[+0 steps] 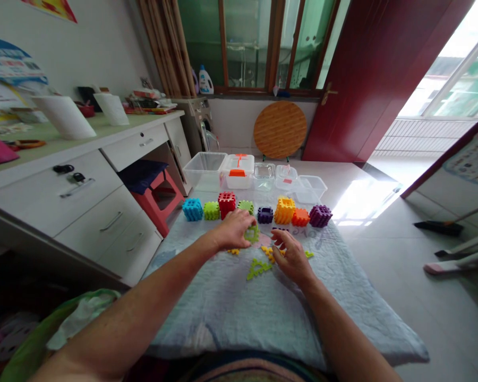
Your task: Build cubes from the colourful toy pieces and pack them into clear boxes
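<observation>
My left hand (235, 229) rests on the pale blue quilt (242, 302), its fingers closed on a light green toothed puzzle tile (252, 233). My right hand (291, 257) lies beside it, fingers curled over small yellow tiles (267, 251). Another light green tile (258, 269) lies flat between my wrists. Beyond my hands stands a row of finished toothed cubes: blue (193, 209), green (211, 210), red (227, 203), a second green one (246, 206), dark purple (265, 214), yellow (284, 210), orange (300, 217) and purple (321, 215).
Several clear plastic boxes (205, 168) stand behind the cubes, one with an orange handle (237, 172). A white desk with drawers (83, 201) and a red stool (159, 201) are at the left. A round wooden board (280, 129) leans on the far wall. Tiled floor lies at the right.
</observation>
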A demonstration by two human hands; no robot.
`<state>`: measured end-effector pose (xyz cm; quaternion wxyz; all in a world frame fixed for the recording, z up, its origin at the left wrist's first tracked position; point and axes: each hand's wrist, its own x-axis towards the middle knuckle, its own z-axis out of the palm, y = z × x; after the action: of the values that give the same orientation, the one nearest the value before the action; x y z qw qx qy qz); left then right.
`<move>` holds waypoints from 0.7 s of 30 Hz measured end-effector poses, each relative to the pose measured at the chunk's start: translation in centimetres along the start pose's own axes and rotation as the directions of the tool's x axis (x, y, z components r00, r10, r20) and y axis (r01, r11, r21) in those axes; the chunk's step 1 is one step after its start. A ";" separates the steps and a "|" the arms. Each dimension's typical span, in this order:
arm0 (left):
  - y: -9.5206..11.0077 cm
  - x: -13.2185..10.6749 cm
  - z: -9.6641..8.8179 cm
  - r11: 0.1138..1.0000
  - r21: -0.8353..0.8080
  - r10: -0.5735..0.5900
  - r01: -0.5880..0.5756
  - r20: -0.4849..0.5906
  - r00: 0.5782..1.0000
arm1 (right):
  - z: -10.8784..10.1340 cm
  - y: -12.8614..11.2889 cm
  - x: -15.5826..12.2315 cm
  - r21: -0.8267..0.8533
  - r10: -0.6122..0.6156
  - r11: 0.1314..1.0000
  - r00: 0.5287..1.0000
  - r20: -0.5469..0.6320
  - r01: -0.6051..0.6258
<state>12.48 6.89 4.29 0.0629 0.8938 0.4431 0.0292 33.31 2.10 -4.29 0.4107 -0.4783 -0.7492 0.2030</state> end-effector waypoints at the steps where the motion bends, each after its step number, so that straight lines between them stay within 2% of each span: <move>1: -0.5 0.8 -0.8 0.999 0.033 -0.009 0.011 -0.050 0.999 | 0.0 0.0 0.0 0.002 -0.002 1.000 1.000 0.000 0.002; 4: -1.9 3.2 -2.6 0.991 0.109 -0.065 0.077 -0.107 0.992 | 0.0 0.1 0.0 0.009 -0.003 1.000 1.000 0.000 0.003; 6: -2.5 4.7 -3.1 0.982 0.142 -0.117 0.127 -0.080 0.990 | 0.0 0.1 -0.1 0.011 0.002 1.000 1.000 -0.001 -0.002; 10: -2.9 6.5 -2.7 0.967 0.186 -0.179 0.174 0.012 0.984 | -0.1 0.0 -0.1 0.010 0.004 1.000 1.000 -0.003 -0.004; 21: -3.5 8.5 -1.5 0.946 0.263 -0.228 0.191 0.118 0.966 | -0.2 0.0 -0.1 -0.001 0.018 1.000 1.000 0.024 -0.018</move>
<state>14.68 15.86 5.29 -0.0148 0.8421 0.5299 -0.0997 33.49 1.97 -4.26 0.3996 -0.4826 -0.7499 0.2123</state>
